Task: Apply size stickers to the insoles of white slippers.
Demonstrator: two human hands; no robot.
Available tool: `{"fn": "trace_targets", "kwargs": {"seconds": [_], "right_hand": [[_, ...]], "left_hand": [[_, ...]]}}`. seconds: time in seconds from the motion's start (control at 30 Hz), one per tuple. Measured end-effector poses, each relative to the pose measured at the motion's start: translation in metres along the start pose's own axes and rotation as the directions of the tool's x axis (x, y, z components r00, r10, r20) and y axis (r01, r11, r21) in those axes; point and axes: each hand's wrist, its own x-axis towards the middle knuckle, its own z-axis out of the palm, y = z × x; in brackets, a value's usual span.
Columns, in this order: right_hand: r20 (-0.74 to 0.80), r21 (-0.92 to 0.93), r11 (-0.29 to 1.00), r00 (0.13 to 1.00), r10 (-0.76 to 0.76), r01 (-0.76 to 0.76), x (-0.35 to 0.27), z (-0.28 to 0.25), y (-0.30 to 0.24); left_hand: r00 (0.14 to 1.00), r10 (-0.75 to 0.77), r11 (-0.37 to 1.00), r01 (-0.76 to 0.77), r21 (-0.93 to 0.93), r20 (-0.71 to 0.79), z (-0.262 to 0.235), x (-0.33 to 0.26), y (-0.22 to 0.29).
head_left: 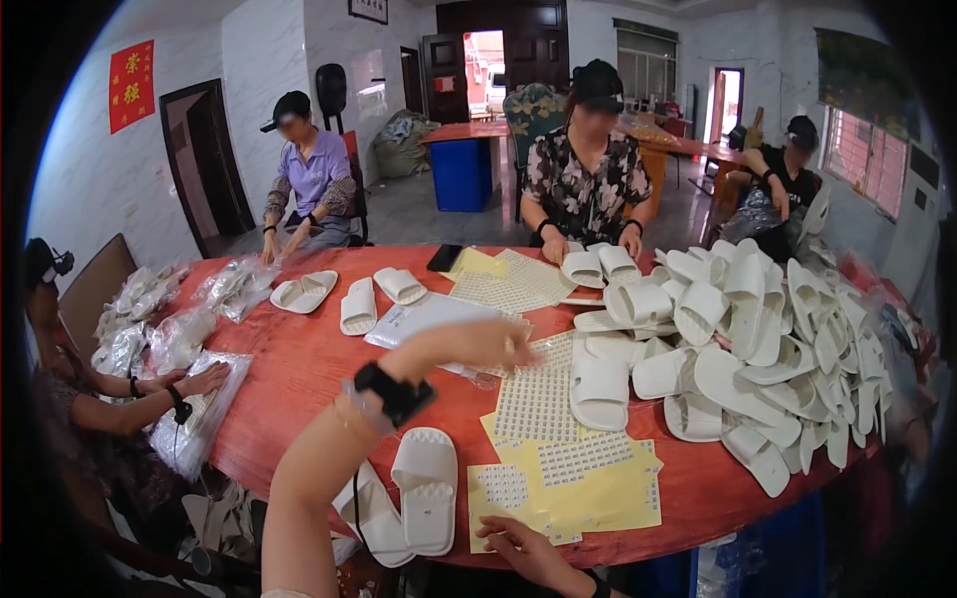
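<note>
My left arm reaches up across the red table, and my left hand (483,345) is over a white plastic packet (424,317) and the edge of the sticker sheets. Motion smears its fingers, so I cannot tell what they hold. At the front edge, my right hand (526,554) has its fingers apart beside a yellow sticker sheet (588,503), with nothing visible in it. Between my arms lie two white slippers, one sole-up slipper (427,488) and another slipper (377,518) partly behind my forearm. A larger white sticker sheet (535,404) lies further in.
A big heap of white slippers (743,339) covers the right side of the table (269,384). Opposite, a co-worker (588,169) handles slippers; others sit left and right. Bagged slippers (199,399) lie at the left, and a dark phone (445,258) at the far edge.
</note>
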Motion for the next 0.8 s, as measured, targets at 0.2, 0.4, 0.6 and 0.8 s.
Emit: {"fn": "trace_targets", "kwargs": {"seconds": [0.2,0.4,0.6,0.8], "right_hand": [[0.008,-0.081,0.997,1.000,-0.001,0.002,0.000,0.003,0.006],[0.063,0.017,0.999,0.997,0.034,-0.035,-0.008,0.008,0.017],[0.115,-0.065,0.998,0.993,-0.011,0.018,-0.016,0.012,0.030],[0.090,-0.020,0.998,0.994,0.060,-0.058,-0.025,0.003,0.011]], "left_hand": [[0.951,0.024,1.000,-0.026,0.000,0.307,0.107,-0.056,0.018],[0.983,-0.086,0.992,0.099,0.074,-0.161,0.169,-0.121,0.048],[0.873,-0.131,0.944,-0.035,-0.328,-0.470,0.242,-0.149,0.080],[0.625,-0.278,0.949,0.296,-0.107,-0.729,0.292,-0.154,0.061]]}}
